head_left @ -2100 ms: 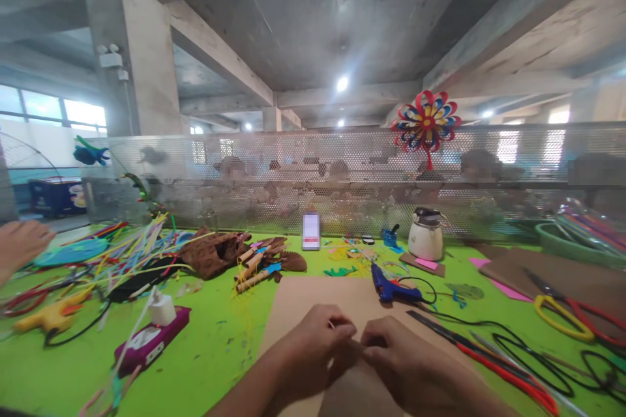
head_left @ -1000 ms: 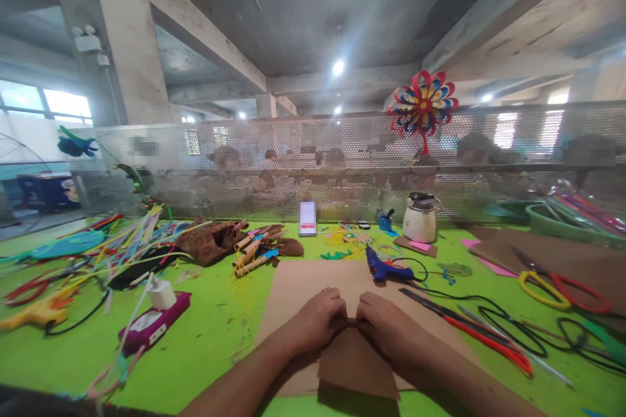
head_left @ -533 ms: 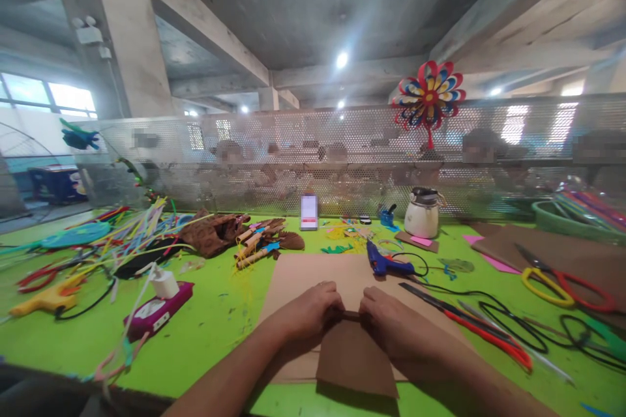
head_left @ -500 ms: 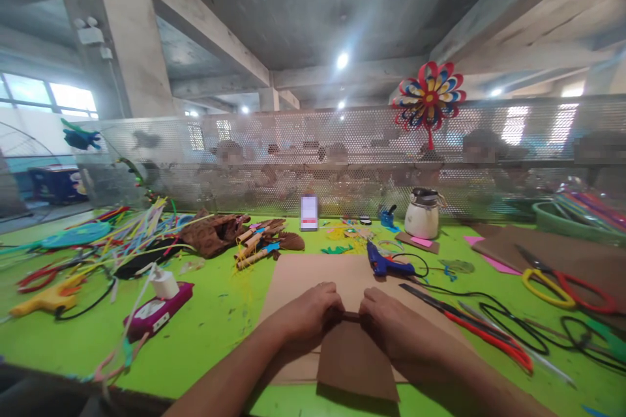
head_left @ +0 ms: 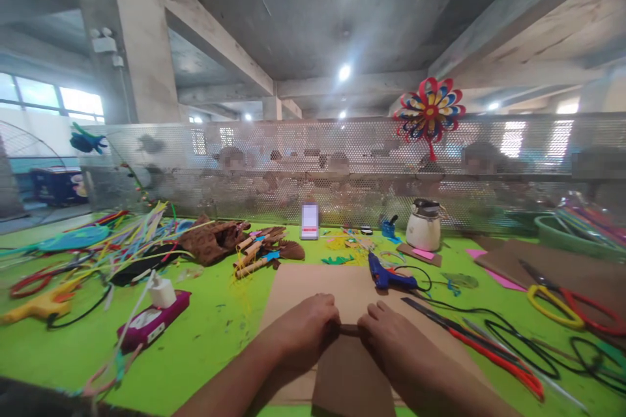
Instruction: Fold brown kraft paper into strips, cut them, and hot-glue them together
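A piece of brown paper [head_left: 351, 371] lies over a tan cardboard sheet [head_left: 313, 283], its far edge folded or rolled into a narrow strip. My left hand [head_left: 313, 319] pinches the left end of that strip with curled fingers. At the strip's right end, my right hand [head_left: 384, 332] grips it the same way; a short stretch of the fold shows between the hands. The paper's near end runs out of the bottom of the view. Both sets of fingertips are partly hidden. Just beyond my right hand rests a blue glue gun [head_left: 391, 275] on the cardboard.
Red-handled scissors [head_left: 503, 355] and cables lie at right, with yellow-and-red scissors [head_left: 562, 306] farther out. At left are a purple power strip [head_left: 154, 322] and a yellow glue gun [head_left: 42, 303]. A white kettle-like pot [head_left: 423, 228] and a phone [head_left: 310, 220] stand behind.
The camera view has tilted up slightly, so the table sits lower in the picture. Both hands keep their grip on the paper's folded edge, with only slight finger movement.
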`<state>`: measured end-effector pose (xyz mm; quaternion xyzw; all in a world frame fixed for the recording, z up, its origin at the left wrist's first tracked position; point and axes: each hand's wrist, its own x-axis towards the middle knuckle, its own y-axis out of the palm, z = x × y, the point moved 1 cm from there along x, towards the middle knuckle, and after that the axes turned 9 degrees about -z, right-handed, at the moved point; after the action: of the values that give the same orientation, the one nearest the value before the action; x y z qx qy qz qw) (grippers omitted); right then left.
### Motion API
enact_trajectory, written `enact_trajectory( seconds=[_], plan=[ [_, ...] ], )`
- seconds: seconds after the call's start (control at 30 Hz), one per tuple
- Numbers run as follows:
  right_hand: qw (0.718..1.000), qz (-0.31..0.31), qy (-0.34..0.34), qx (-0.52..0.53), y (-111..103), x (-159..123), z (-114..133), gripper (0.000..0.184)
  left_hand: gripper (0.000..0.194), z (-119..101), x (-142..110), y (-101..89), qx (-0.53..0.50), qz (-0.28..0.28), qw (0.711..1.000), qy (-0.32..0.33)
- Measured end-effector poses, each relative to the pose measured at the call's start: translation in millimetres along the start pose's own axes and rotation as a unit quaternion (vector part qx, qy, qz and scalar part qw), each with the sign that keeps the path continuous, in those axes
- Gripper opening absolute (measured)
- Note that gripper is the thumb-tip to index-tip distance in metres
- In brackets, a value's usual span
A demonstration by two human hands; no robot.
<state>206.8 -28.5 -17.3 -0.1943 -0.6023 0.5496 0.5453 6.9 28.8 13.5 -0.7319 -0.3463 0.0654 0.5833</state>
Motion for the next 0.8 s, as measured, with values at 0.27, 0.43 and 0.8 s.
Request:
enact_trajectory(
  seconds=[0.27,0.43,0.8],
  plan=[
    [0.994,-0.004,0.040,0.105,4.8,-1.6,-5.5,0.016,0.003,1.8,7.3,-2.2,0.056,0.009,0.998,0.024],
    [0.992,0.017,0.031,0.123,-5.6,-6.0,-2.9,0.012,0.004,-4.4,1.9,-7.6,0.047,0.003,0.998,0.039],
    [0.999,0.002,-0.036,0.009,-15.7,1.0,16.5,0.016,0.015,-2.9,7.4,-11.0,-0.101,0.010,0.992,-0.081]
  ],
)
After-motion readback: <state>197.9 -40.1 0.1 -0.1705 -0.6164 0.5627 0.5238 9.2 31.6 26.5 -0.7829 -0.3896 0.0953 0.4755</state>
